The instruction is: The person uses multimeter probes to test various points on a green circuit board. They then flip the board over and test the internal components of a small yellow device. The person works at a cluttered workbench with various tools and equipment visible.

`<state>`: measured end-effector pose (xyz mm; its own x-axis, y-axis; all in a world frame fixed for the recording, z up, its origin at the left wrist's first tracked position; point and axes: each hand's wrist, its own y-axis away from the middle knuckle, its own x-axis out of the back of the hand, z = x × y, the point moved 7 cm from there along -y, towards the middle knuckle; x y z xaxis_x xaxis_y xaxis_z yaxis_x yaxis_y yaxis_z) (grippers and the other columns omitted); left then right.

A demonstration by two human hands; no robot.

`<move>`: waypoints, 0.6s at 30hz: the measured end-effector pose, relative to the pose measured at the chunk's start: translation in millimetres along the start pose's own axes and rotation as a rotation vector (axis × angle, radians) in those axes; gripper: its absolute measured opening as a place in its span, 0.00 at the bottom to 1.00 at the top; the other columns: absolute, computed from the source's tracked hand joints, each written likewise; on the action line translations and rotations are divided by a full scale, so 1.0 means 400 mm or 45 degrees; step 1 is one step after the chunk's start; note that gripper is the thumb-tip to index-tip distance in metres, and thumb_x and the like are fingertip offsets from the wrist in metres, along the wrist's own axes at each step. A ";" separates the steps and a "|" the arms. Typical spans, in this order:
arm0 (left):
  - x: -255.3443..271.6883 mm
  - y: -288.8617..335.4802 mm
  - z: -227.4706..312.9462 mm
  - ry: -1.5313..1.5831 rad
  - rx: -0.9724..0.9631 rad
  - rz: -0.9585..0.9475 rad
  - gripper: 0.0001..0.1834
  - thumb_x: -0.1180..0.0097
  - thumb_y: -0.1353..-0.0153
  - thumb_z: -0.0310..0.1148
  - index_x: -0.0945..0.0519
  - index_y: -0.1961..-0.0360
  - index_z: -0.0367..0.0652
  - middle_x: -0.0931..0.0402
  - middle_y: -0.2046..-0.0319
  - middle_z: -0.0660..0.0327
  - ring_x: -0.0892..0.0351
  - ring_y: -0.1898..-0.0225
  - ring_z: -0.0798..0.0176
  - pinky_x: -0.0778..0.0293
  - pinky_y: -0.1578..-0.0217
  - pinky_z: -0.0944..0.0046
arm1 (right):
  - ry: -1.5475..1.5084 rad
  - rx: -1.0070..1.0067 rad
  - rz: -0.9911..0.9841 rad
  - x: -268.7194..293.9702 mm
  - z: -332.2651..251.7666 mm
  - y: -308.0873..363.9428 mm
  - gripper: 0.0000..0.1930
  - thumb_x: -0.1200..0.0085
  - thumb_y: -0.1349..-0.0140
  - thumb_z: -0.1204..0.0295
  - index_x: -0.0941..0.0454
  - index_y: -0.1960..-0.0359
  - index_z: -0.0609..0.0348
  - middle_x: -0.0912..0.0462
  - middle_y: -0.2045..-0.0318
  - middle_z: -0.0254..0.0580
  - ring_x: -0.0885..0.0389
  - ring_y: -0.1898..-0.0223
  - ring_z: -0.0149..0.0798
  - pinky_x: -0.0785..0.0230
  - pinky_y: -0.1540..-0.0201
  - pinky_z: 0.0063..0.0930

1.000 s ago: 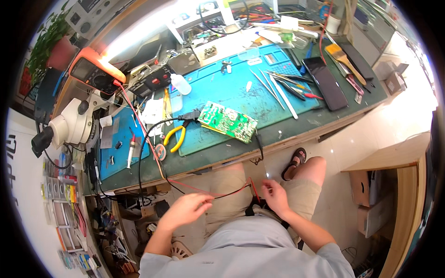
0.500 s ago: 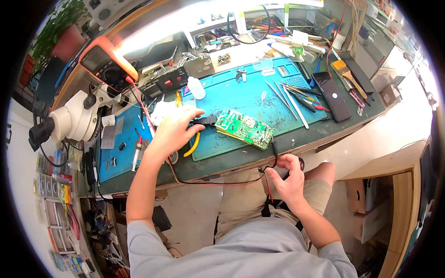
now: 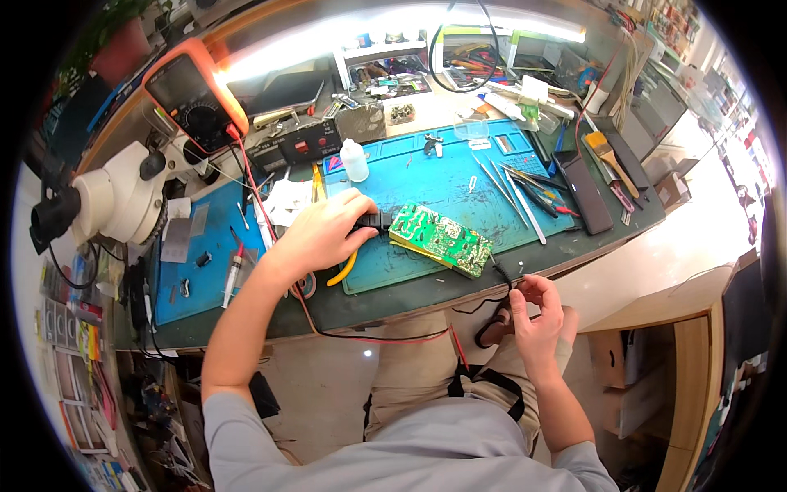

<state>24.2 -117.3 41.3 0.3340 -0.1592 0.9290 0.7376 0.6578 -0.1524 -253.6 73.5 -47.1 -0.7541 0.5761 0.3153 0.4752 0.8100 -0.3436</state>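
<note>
My left hand (image 3: pixel 324 234) is closed around a black plug (image 3: pixel 375 222) at the left end of a green circuit board (image 3: pixel 440 238). The board lies tilted on the blue work mat (image 3: pixel 385 275), with yellow showing along its lower edge. From the board's right corner a black cable (image 3: pixel 503 272) runs over the bench edge. My right hand (image 3: pixel 539 326) holds this cable between thumb and fingertips, just off the bench's front edge. A red test probe (image 3: pixel 458 348) hangs above my lap on its lead.
An orange multimeter (image 3: pixel 197 98) stands at the back left, above a white microscope (image 3: pixel 123 193). Close to my left hand are a white bottle (image 3: pixel 354 161) and a syringe (image 3: pixel 233 279). Tweezers (image 3: pixel 525 209), a phone (image 3: pixel 584 193) and a brush (image 3: pixel 611 154) lie on the right.
My right hand has moved right and slightly down, along with the cable. My left hand stays on the plug. The view has shifted a little.
</note>
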 end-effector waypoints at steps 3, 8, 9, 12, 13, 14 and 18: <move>0.003 -0.012 0.004 -0.072 -0.097 -0.048 0.13 0.38 0.34 0.36 0.22 0.53 0.41 0.23 0.58 0.54 0.20 0.57 0.46 0.24 0.59 0.51 | 0.039 0.012 0.025 0.020 -0.017 -0.014 0.13 0.39 0.32 0.75 0.23 0.48 0.63 0.18 0.62 0.37 0.18 0.63 0.30 0.24 0.56 0.26; -0.010 -0.024 -0.008 -0.151 -0.140 -0.127 0.15 0.39 0.33 0.38 0.23 0.52 0.39 0.23 0.59 0.53 0.20 0.55 0.45 0.24 0.57 0.50 | 0.054 0.007 0.042 0.039 -0.021 -0.031 0.13 0.43 0.28 0.73 0.24 0.45 0.64 0.19 0.61 0.36 0.20 0.61 0.28 0.26 0.55 0.25; -0.014 -0.028 -0.009 -0.167 -0.135 -0.143 0.16 0.40 0.33 0.38 0.24 0.51 0.39 0.23 0.59 0.53 0.20 0.55 0.45 0.24 0.56 0.49 | 0.042 -0.007 0.029 0.042 -0.016 -0.032 0.13 0.44 0.27 0.73 0.25 0.44 0.64 0.19 0.61 0.36 0.21 0.61 0.28 0.26 0.55 0.24; -0.011 -0.031 -0.004 -0.221 -0.160 -0.179 0.17 0.41 0.32 0.40 0.24 0.51 0.38 0.23 0.59 0.53 0.20 0.54 0.45 0.24 0.55 0.50 | 0.027 0.003 0.005 0.037 -0.007 -0.030 0.14 0.46 0.26 0.72 0.26 0.43 0.64 0.20 0.60 0.36 0.21 0.60 0.28 0.27 0.55 0.23; -0.012 -0.032 -0.008 -0.221 -0.159 -0.196 0.17 0.42 0.32 0.41 0.24 0.51 0.38 0.23 0.59 0.52 0.20 0.54 0.45 0.24 0.55 0.50 | 0.024 0.014 0.000 0.032 -0.007 -0.027 0.14 0.46 0.26 0.72 0.26 0.43 0.65 0.20 0.60 0.36 0.21 0.59 0.28 0.27 0.54 0.23; -0.014 -0.034 -0.010 -0.221 -0.159 -0.211 0.18 0.42 0.31 0.41 0.24 0.51 0.38 0.23 0.59 0.52 0.20 0.54 0.45 0.24 0.55 0.50 | 0.025 0.007 -0.005 0.030 -0.005 -0.025 0.14 0.46 0.26 0.72 0.26 0.43 0.64 0.20 0.60 0.36 0.20 0.59 0.29 0.26 0.54 0.24; -0.005 -0.032 -0.007 -0.202 -0.166 -0.250 0.18 0.42 0.32 0.41 0.24 0.50 0.38 0.23 0.59 0.52 0.20 0.53 0.45 0.24 0.54 0.50 | 0.020 -0.026 -0.022 0.020 -0.004 -0.017 0.14 0.46 0.26 0.72 0.26 0.43 0.64 0.20 0.60 0.36 0.18 0.58 0.30 0.25 0.53 0.24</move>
<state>15.7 -127.4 40.7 0.0889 -0.1503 0.9846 0.8518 0.5239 0.0031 -262.1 72.6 -40.9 -0.7551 0.5633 0.3353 0.4712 0.8220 -0.3198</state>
